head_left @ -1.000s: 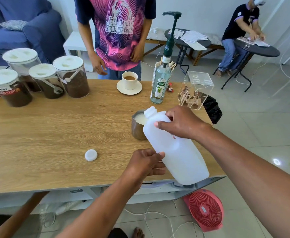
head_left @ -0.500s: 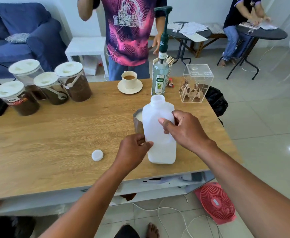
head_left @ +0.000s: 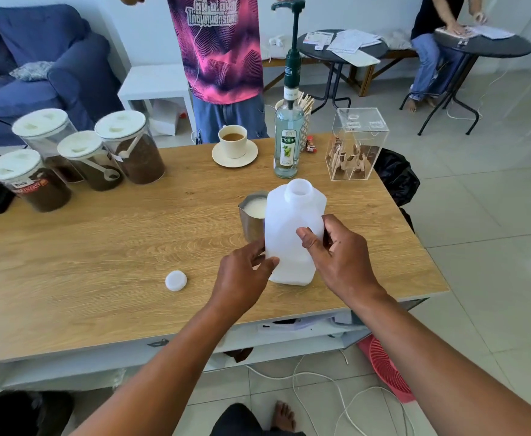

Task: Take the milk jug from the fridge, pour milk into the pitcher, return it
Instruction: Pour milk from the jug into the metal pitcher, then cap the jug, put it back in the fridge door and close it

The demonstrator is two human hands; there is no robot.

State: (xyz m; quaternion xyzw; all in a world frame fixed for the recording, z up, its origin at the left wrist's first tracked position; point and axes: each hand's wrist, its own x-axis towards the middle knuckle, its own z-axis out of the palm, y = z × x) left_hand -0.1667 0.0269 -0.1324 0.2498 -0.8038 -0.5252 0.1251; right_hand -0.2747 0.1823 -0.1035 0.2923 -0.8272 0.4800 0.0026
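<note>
The white plastic milk jug (head_left: 289,228) stands upright on the wooden table (head_left: 106,253), its mouth uncapped. My right hand (head_left: 336,256) grips its right side at the handle. My left hand (head_left: 242,275) rests against the jug's lower left side, thumb and fingers on it. The steel pitcher (head_left: 251,215) sits just behind and left of the jug, touching it, with white milk inside. The jug's white cap (head_left: 176,280) lies flat on the table to the left of my left hand.
Several lidded coffee jars (head_left: 125,146) stand at the far left. A cup on a saucer (head_left: 233,144), a pump syrup bottle (head_left: 287,143) and a clear acrylic box (head_left: 353,146) line the far edge. A person (head_left: 220,58) stands behind the table. A red fan (head_left: 386,369) lies on the floor.
The jug went from tilted over the pitcher to upright on the table. My left hand shifted from the jug's base to its lower side.
</note>
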